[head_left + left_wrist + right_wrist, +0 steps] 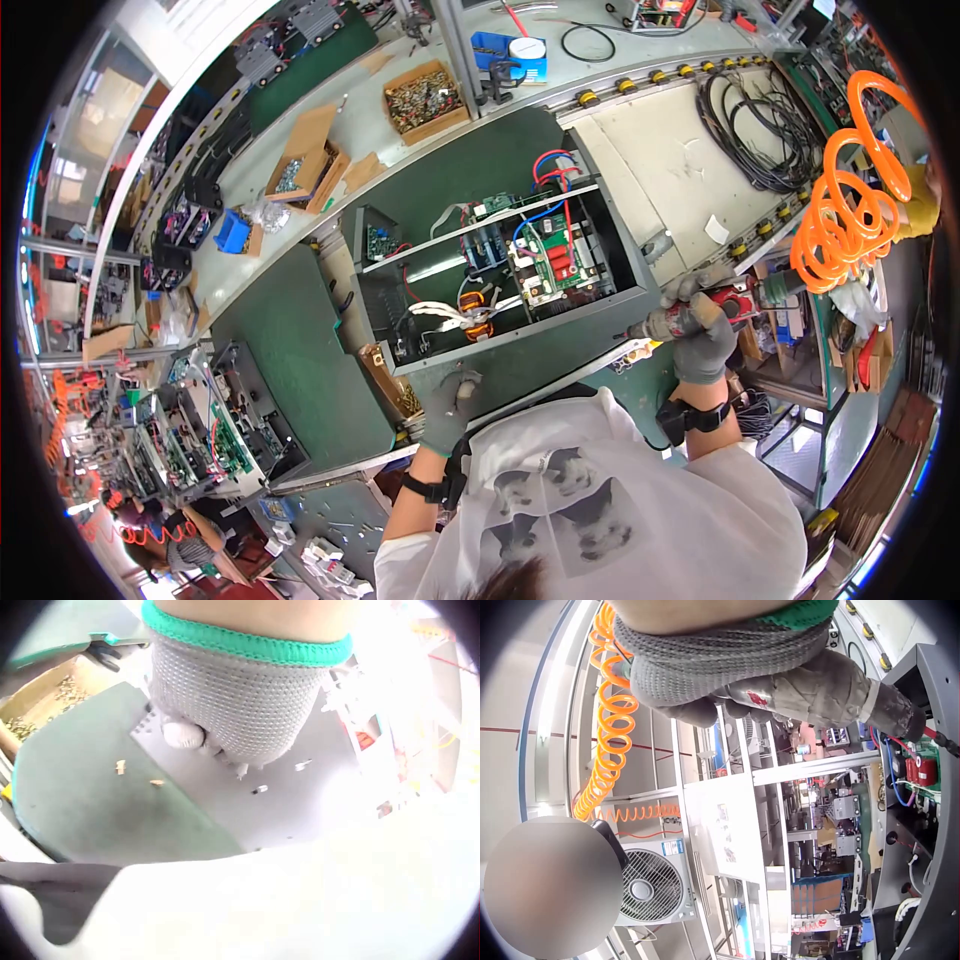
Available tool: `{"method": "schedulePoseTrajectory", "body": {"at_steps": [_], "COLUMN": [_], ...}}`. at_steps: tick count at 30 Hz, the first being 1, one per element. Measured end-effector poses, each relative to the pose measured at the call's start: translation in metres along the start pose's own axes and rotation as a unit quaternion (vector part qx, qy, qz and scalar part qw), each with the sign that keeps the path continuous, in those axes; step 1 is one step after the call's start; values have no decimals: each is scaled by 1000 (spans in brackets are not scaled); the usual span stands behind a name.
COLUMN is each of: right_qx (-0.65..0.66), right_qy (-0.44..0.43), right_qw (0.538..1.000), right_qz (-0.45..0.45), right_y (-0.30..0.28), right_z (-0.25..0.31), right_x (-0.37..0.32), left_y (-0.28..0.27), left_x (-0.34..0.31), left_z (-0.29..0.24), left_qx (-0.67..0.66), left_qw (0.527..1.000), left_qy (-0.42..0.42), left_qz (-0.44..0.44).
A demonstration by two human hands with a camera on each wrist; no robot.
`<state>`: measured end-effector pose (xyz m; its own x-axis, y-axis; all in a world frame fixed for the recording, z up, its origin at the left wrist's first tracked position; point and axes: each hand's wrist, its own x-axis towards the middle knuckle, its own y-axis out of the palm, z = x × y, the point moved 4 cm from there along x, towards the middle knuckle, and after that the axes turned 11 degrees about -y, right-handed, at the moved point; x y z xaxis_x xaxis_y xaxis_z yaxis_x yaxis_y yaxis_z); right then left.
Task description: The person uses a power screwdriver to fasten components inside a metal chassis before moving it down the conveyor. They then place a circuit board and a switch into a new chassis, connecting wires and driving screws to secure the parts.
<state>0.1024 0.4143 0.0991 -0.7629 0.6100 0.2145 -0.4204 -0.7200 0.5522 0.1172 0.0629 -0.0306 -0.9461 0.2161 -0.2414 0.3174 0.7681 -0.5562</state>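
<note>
My right hand [705, 340], in a grey knit glove, grips an air screwdriver [668, 323] beside the right end of an open black metal case. Its nose points left along the case's front edge; the worn, tape-wrapped barrel [817, 694] shows in the right wrist view. The case [520, 335] lies on the green mat with circuit boards [555, 260], a copper-wound coil [477, 313] and red and blue wires inside. My gloved left hand [452, 405] is close to the case's front edge, fingers bent; I cannot tell whether anything is inside them.
An orange coiled hose [845, 225] hangs at the right, by the screwdriver. A box of brass parts [392, 385] stands left of the case. Black cables [760, 130] lie coiled at the back right. Cardboard boxes of small parts [425, 100] stand on the far bench.
</note>
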Motion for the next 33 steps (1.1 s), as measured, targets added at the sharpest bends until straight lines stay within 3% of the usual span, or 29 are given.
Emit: {"method": "schedulePoseTrajectory", "body": {"at_steps": [1,3,7,11,16,22,29,33], "right_qx": [-1,24,81,144,195,204,211,212], "right_qy": [-2,3,-12,-49,-61,-41,-49,-52], "right_qw": [1000,1000,997,987,977,977,976,976], "right_qz": [-3,-14,13,47,53,41,36,26], "right_y": [-1,-1,24,27,25,20,15,15], "right_z": [1,-2,12,19,24,15,14,13], "right_x": [0,0,-1,0,1,2,7,8], "left_y": [-5,-4,13,40,61,69,73,68], "left_x": [0,5,30,50,53,52,56,55], "left_z": [-26,-58,-117,-126,-130,-142,-149,-154], "left_qx": [1,-251,-389,-363,-435,-369,-391,-374], "left_qw": [1000,951,897,909,867,903,894,899], "left_qy": [2,-153,-123,-80,-72,-60,-34,-68], "left_qz": [3,92,169,190,232,211,218,218]}}
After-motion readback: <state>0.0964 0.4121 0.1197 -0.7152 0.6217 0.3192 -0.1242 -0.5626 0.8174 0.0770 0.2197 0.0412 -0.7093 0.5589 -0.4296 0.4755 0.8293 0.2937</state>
